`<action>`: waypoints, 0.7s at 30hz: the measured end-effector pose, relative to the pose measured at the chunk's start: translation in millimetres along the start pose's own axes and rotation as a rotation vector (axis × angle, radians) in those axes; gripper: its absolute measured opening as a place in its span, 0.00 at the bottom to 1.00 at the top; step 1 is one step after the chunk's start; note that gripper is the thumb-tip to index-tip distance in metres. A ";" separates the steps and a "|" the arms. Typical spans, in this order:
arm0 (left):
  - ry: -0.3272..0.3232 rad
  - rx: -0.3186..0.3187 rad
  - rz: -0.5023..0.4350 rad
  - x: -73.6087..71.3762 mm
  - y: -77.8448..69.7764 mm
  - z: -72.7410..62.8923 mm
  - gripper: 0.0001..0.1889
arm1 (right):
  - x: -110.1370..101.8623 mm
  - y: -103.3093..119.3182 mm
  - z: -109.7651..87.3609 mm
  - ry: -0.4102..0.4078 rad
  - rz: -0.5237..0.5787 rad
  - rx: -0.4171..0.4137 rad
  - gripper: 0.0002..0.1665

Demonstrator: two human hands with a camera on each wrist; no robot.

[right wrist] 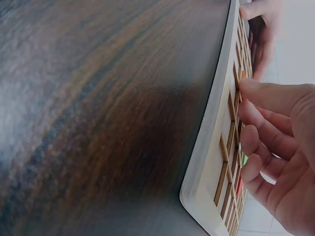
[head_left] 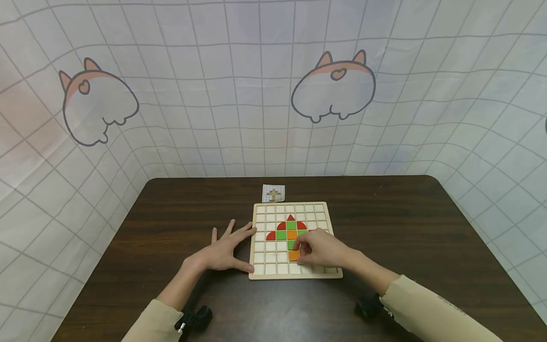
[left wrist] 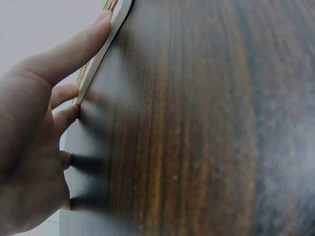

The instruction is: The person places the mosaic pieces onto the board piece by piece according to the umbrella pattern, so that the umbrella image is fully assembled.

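Observation:
A square wooden grid board lies on the table, with red, green and orange pieces set in its cells. My left hand spreads its fingers at the board's left side; thumb and fingertips touch the edge, as the left wrist view also shows. Over the lower right of the board, my right hand has its fingers curled and holds an orange square tile at its right side between thumb and forefinger. Above that tile are a green tile and another orange tile. The hand covers some cells on the right.
A small picture card with a coloured pattern on a grid lies just behind the board. The dark wooden table is backed by a white checked curtain with cartoon animals. Both wrists wear black cameras.

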State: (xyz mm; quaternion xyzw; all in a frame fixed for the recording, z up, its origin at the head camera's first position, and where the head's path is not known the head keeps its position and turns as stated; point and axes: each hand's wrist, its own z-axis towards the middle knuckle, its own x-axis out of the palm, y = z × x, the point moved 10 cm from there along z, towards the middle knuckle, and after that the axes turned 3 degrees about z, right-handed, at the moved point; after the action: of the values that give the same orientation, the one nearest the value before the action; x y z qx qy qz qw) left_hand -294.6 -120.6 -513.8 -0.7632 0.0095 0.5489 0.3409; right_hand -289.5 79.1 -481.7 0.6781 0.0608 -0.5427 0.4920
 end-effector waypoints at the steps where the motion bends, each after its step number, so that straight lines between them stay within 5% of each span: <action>1: 0.000 0.001 0.000 0.0 -0.1 -0.1 0.55 | 0.1 0.4 -0.1 0.000 0.000 -0.001 0.09; 13: 0.000 0.005 0.002 -0.9 -0.4 -0.2 0.54 | -6.9 -1.4 -6.4 -0.039 0.034 -0.028 0.04; 21: 0.002 0.013 0.004 -0.8 -1.2 -1.0 0.55 | -22.9 -22.2 -24.2 -0.042 0.082 0.031 0.04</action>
State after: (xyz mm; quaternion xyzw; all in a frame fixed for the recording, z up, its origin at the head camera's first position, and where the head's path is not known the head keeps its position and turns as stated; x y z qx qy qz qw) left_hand -293.6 -120.5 -512.4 -0.7615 0.0152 0.5487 0.3448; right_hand -296.1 118.5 -478.6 0.6761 0.0143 -0.5369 0.5044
